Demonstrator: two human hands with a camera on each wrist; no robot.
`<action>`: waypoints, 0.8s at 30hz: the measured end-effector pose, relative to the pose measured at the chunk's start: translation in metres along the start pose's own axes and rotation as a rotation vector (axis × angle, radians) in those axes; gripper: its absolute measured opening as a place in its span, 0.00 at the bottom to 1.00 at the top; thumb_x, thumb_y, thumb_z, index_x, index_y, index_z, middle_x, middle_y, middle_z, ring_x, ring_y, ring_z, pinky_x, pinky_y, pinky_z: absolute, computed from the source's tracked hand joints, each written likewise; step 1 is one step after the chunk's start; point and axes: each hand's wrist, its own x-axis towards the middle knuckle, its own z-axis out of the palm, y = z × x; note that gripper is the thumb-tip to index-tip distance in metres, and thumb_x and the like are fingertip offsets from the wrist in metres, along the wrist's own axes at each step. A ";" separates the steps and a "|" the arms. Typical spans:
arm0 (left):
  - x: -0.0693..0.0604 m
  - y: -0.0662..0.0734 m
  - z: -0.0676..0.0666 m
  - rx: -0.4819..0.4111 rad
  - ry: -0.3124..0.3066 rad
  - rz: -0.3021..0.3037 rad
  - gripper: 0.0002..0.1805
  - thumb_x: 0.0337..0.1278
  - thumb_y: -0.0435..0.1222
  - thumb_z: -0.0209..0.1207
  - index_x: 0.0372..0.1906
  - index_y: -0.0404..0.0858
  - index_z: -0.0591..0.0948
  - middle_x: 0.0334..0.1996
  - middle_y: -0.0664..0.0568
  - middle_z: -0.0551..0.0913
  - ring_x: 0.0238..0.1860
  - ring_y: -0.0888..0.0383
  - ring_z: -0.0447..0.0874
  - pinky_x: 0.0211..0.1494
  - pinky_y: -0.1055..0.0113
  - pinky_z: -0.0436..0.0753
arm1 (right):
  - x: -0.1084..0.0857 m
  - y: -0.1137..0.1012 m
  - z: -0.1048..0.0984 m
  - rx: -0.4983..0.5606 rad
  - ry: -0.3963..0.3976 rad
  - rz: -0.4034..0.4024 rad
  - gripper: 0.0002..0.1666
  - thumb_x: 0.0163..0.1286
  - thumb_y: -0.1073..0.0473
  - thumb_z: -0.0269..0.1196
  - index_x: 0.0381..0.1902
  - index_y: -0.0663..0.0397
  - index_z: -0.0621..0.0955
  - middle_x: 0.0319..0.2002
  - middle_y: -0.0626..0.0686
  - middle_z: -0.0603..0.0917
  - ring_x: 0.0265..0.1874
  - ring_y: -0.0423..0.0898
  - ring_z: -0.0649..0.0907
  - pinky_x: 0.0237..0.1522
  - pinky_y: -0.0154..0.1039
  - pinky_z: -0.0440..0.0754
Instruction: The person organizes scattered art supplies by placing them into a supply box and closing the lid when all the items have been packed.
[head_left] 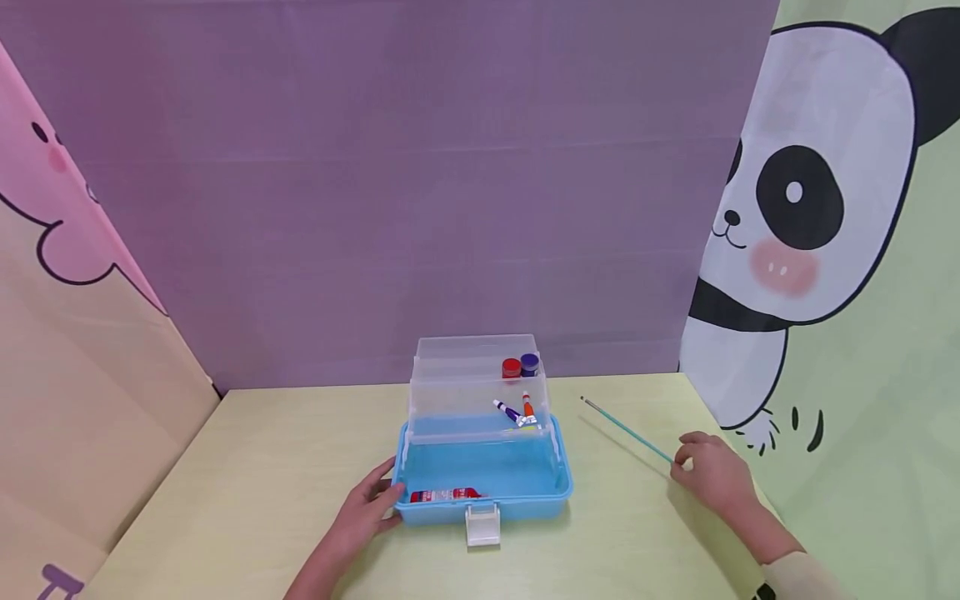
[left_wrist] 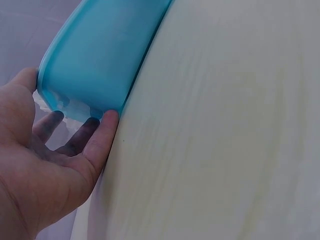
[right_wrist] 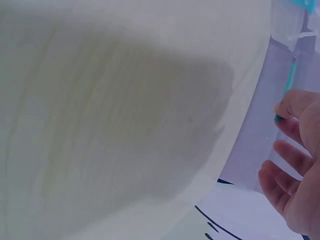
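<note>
A light blue plastic storage box [head_left: 525, 507] stands on the table with its clear tiered trays [head_left: 450, 408] raised at the back. My left hand [head_left: 363, 510] holds the box's left side, thumb at the rim and fingers against the outer wall; the left wrist view shows the fingertips on the blue wall [left_wrist: 105, 55]. To the right of the box, my right hand [head_left: 716, 477] pinches the end of a thin turquoise paintbrush [head_left: 630, 432] between thumb and forefinger. The brush slants up to the left above the table, its bristle end away from the hand.
Inside the box lies a red tube [head_left: 444, 495]. The trays hold a red jar [head_left: 511, 368], a dark blue jar [head_left: 529, 364], a purple-capped paint tube [head_left: 510, 412] and an orange paint tube [head_left: 528, 407]. A white latch [head_left: 482, 527] hangs at the front. A purple curtain [head_left: 337, 208] rises behind the table.
</note>
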 end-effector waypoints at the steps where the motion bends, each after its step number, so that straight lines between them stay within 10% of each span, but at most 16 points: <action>1: 0.000 0.000 0.000 0.001 0.001 0.000 0.32 0.70 0.41 0.55 0.74 0.41 0.61 0.56 0.37 0.72 0.52 0.45 0.77 0.46 0.51 0.84 | 0.000 0.000 -0.001 0.001 0.008 -0.002 0.07 0.51 0.62 0.68 0.18 0.44 0.83 0.45 0.59 0.84 0.43 0.61 0.81 0.18 0.42 0.77; 24: -0.003 0.004 0.000 0.016 -0.008 -0.003 0.33 0.70 0.42 0.56 0.74 0.40 0.61 0.57 0.36 0.72 0.52 0.44 0.77 0.46 0.50 0.84 | 0.032 0.000 -0.031 -0.032 0.309 -0.277 0.05 0.45 0.64 0.70 0.20 0.48 0.85 0.40 0.57 0.85 0.39 0.57 0.82 0.11 0.36 0.72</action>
